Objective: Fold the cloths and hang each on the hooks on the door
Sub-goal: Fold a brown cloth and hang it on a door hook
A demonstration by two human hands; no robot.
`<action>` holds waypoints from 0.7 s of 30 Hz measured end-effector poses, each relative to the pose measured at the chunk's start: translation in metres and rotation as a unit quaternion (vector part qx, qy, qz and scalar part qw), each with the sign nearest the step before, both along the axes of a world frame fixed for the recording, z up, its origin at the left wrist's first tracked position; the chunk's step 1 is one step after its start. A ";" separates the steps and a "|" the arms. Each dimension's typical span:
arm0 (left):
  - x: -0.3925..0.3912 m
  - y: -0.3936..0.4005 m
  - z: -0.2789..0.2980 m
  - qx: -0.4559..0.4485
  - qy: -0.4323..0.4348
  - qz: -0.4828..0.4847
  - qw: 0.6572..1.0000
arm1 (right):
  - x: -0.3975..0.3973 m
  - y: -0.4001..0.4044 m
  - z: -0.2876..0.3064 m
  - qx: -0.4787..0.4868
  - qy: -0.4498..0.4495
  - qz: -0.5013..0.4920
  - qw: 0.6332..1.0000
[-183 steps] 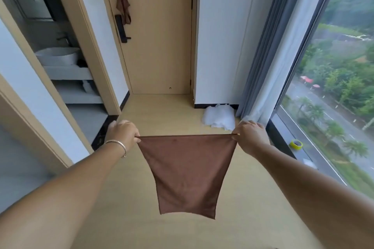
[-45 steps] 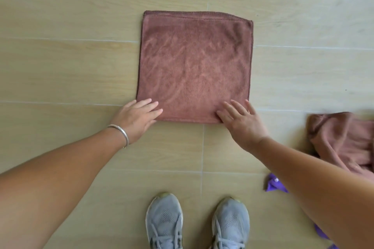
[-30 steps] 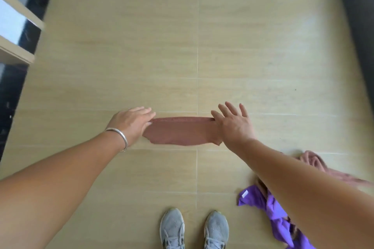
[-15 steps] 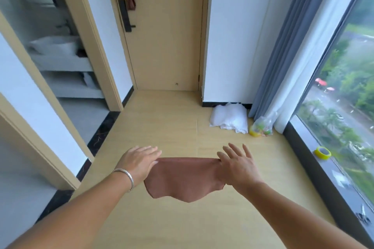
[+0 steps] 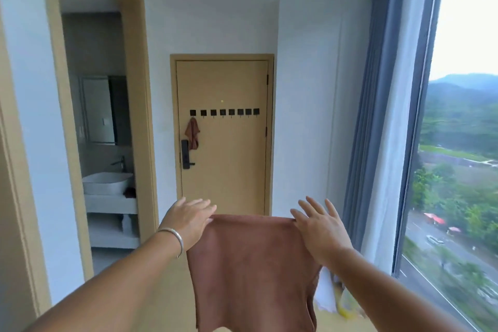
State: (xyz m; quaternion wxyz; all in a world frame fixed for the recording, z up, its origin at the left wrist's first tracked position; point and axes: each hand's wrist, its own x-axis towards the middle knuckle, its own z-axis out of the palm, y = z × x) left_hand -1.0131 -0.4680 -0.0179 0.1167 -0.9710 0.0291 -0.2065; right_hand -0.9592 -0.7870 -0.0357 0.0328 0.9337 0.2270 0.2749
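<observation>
Head view: the left hand [image 5: 188, 219] and right hand [image 5: 319, 226] each pinch a top corner of the brown cloth [image 5: 250, 272], other fingers spread; it hangs between them. Step, as judged: carrying it to a free hook [image 5: 222, 112] on the door [image 5: 234, 170].

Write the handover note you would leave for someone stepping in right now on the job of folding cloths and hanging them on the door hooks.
Left hand and right hand: each holds a top corner of the brown cloth, fingers spread; the exact grip is hidden beneath.
The cloth hangs between them, up off the floor, facing the door.
Done: one brown cloth hung on the leftmost hook of the hook row.
Left: finish folding this cloth, walk to the door, hang it on a free hook.
</observation>
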 end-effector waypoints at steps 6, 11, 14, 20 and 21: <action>-0.011 0.011 0.067 -0.001 -0.067 -0.001 0.998 | -0.010 0.009 0.081 0.020 -0.057 0.005 0.998; -0.024 0.035 0.088 0.020 -0.104 -0.003 0.994 | -0.020 0.030 0.102 0.020 -0.074 0.013 0.997; -0.027 0.054 0.092 0.022 -0.112 0.011 0.993 | -0.021 0.049 0.104 0.017 -0.080 0.025 0.996; -0.032 0.093 0.094 0.017 -0.114 0.026 0.993 | -0.016 0.089 0.106 0.004 -0.091 0.040 0.995; -0.031 0.099 0.095 0.017 -0.116 0.027 0.993 | -0.013 0.095 0.107 0.006 -0.091 0.042 0.995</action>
